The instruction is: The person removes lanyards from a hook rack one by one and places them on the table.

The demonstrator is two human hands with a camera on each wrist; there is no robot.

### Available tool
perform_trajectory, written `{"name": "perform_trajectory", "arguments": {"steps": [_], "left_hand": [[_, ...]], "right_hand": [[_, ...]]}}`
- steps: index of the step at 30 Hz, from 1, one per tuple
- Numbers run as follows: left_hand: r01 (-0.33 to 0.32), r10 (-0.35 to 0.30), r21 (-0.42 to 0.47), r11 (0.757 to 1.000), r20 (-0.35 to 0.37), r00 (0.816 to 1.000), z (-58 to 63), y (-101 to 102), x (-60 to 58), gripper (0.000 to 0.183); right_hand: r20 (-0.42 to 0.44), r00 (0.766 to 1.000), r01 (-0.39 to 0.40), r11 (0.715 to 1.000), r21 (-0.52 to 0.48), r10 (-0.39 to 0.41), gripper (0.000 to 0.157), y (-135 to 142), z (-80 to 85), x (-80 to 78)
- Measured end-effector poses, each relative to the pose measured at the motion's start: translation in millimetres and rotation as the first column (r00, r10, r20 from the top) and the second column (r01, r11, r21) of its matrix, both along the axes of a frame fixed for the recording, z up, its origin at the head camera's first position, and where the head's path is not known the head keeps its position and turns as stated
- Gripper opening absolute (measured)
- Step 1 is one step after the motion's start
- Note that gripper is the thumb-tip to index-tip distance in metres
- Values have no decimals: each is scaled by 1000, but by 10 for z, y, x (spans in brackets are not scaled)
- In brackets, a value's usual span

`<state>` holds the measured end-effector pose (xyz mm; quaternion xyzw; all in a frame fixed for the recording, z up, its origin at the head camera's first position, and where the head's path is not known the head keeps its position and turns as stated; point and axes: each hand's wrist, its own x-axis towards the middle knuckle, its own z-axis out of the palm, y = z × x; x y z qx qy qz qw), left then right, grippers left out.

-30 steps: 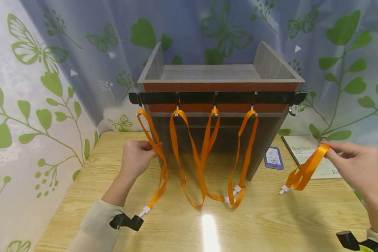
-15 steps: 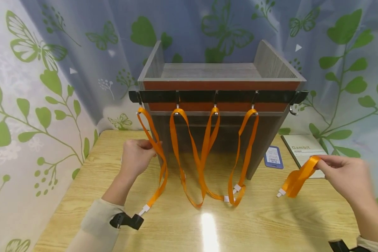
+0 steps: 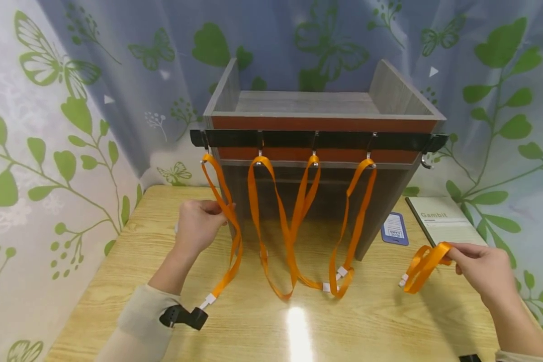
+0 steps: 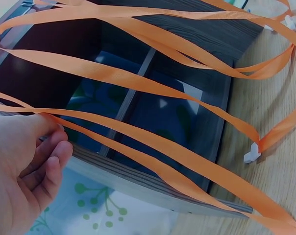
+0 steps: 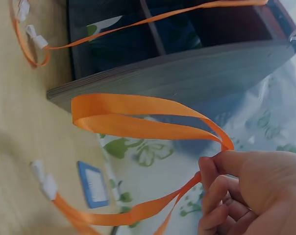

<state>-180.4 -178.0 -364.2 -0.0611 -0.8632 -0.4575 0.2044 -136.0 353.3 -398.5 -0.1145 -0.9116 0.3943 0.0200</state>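
A flat orange ribbon lanyard [image 5: 138, 105] droops in loops at nine o'clock from the right hand [image 3: 484, 269], whose thumb and fingertips pinch it; its white plastic clip [image 3: 403, 280] dangles at its far end. A second orange ribbon lanyard [image 3: 233, 222] hangs from the leftmost hook of a long black bar [image 3: 344, 139]. The left hand [image 3: 199, 226] pinches its band between thumb and bent fingers, and its own white clip lies at six o'clock from that hand.

Three more orange lanyards [image 3: 253, 193] hang from the next hooks along, their lower ends overlapping. The bar crosses the front of a grey wood-grain cabinet [image 3: 407, 90] with a red-brown front panel. With the cabinet as the head view's clock centre, the left hand sits at eight, the right hand and a blue-framed ID card holder [image 3: 394, 229] at four, and a pale notebook marked "Gambit" [image 3: 443, 213] between three and four. All this stands above or on a light wood-grain table [image 3: 117, 266], before leaf-and-butterfly fabric [image 3: 271, 45].
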Motion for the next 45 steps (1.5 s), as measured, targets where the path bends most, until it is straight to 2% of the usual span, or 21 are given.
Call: {"name": "perform_trajectory", "arguments": {"steps": [7,14,16,18,21,24,26,30,39,43,45], "left_hand": [[-11,11,-8,1000,-9,1000,-3,19,-3,17],[-2,1,-9,1000,-35,999,-17,27,-8,17],[2,-2,-4,1000,-33,999,-24,29,-6,16],[7,-7,-2,1000,-31,999,-32,28,-3,15],[10,-10,1,1000,-24,1000,-40,26,3,14],[5,-5,2,1000,-15,1000,-46,24,5,14],[1,-1,5,1000,-8,1000,-46,23,3,14],[0,1,6,1000,-3,1000,-39,18,3,14],[2,-1,10,1000,-10,1000,-35,10,6,13],[-1,1,21,1000,8,1000,-33,7,2,14],[-1,0,27,1000,16,1000,-32,4,0,14]], "right_hand": [[61,998,26,997,-70,-22,50,49,-292,-49],[158,987,48,984,-174,-20,36,75,-517,-73],[186,983,41,969,-242,5,29,89,-572,-71],[213,976,34,943,-332,40,22,91,-630,-64],[268,961,60,893,-447,69,25,81,-705,-48],[321,944,96,862,-498,80,25,61,-748,-40],[344,935,104,864,-493,84,25,51,-765,-43],[364,927,95,885,-455,88,26,34,-776,-51],[375,922,99,876,-472,98,26,74,-796,-76],[380,920,97,881,-464,99,25,61,-804,-72],[373,920,70,889,-452,117,28,50,-807,-64]]}}
